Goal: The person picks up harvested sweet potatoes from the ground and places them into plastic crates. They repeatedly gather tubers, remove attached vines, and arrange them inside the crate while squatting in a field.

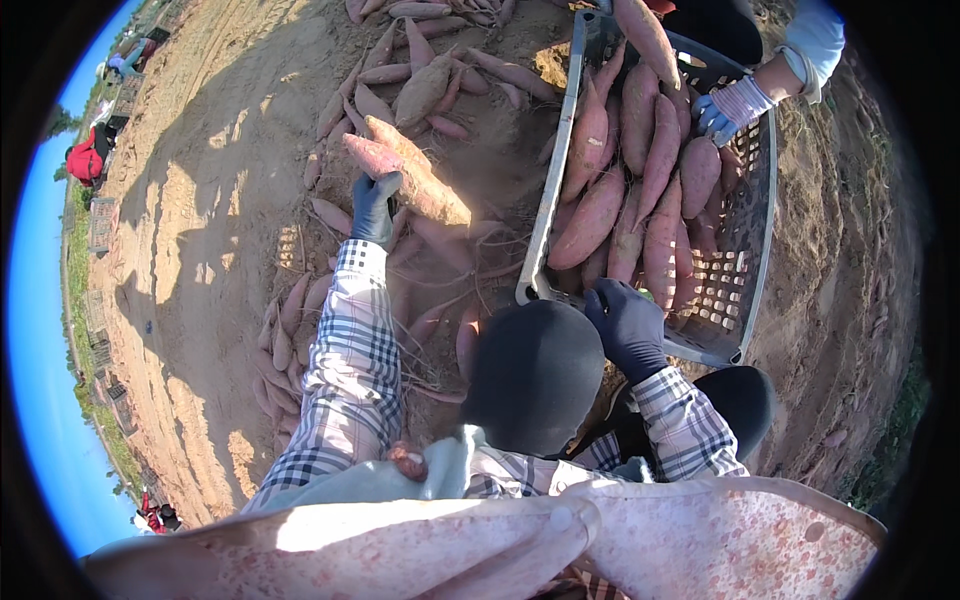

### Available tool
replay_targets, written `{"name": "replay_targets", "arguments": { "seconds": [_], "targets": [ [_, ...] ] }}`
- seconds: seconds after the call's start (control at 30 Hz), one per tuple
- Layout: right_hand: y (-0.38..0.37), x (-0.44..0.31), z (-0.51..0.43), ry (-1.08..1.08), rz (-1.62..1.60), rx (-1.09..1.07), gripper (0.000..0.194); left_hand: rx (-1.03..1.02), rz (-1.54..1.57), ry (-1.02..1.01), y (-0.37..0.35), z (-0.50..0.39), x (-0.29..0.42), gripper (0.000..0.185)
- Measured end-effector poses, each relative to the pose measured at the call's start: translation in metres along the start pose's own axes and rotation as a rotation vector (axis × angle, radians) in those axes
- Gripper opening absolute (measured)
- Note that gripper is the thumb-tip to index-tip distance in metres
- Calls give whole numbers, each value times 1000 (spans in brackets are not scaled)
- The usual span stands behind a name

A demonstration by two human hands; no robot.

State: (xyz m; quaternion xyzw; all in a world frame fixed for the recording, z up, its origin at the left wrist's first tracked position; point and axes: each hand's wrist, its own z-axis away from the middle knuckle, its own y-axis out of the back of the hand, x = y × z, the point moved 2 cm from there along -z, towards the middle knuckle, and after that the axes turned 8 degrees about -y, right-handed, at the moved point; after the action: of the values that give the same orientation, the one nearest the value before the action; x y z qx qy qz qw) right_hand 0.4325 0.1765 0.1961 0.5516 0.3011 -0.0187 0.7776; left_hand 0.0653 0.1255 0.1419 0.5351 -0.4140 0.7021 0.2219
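Observation:
In my left hand (375,208), gloved in dark fabric, are sweet potatoes (420,180), held above others lying on the soil; two seem to be held side by side. My right hand (628,330), in a dark glove, is curled at the near edge of a grey plastic crate (534,247). Its fingertips are partly hidden, so whether it grips anything does not show. Long pink sweet potatoes (592,225) fill much of the crate, lying lengthwise. Loose sweet potatoes (427,90) with some dirt and roots are heaped left of the crate.
A co-worker's gloved hand (724,112) reaches into the crate from the right, near another sweet potato (646,37) at its far end. My dark-clad knee (534,375) is close to the crate's near corner. More crates (102,225) and people stand in the field at the far left.

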Motion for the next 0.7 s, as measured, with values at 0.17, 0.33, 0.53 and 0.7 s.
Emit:
{"name": "replay_targets", "arguments": {
  "seconds": [0.17,0.33,0.53,0.7],
  "targets": [
    [2,3,1,29,29,32,36,5,289,-180,-30,20,48,63],
    [13,-8,-2,148,-247,320,85,-195,425,77,-98,24,52,67],
    [20,15,-21,122,-846,433,85,-469,264,321,-223,53,37,70],
    [45,79,-19,-89,-660,709,62,-557,-119,508,-279,46,10,74]
  ]
}}
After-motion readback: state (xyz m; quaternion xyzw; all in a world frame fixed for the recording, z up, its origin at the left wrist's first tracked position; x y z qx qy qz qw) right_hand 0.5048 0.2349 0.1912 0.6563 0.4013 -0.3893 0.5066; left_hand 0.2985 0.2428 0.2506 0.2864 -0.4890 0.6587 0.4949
